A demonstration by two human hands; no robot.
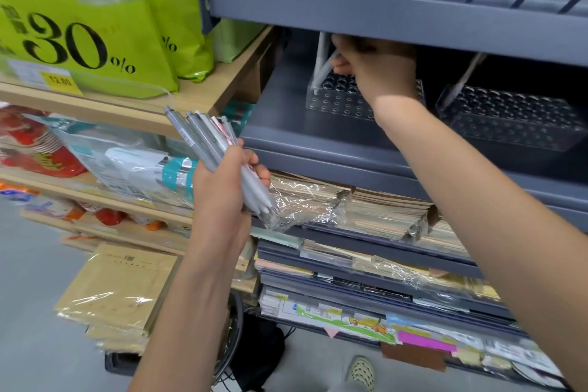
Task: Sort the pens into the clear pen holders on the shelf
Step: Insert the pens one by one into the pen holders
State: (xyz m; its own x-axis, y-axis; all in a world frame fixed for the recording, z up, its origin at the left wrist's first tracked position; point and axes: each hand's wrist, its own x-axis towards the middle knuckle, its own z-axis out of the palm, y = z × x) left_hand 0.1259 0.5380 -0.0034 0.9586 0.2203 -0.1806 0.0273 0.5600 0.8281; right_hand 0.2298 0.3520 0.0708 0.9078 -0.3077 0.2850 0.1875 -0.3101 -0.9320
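Head-camera view, looking down at a person's two bare arms in front of shop shelving. The left hand (222, 181) grips a bundle of pens (203, 140) — mostly grey, with a pink one among them. Its fingers curl round the barrels, and it holds them in the air just left of the grey shelf (318, 140). The right hand (375, 70) reaches into that shelf and pinches a pale pen (329, 65), which leans with its tip down at the left end of a clear pen holder (337, 103). Another pen (320, 54) stands just beside it in the same holder. A second clear holder (515, 124) sits to the right, apart from the first, with one slanting pen (461, 81) at its left end. Plastic-wrapped notebooks (381, 207) lie on the tier below. Green bags (95, 51) printed "30%" stand on a wooden shelf (197, 102) at upper left.
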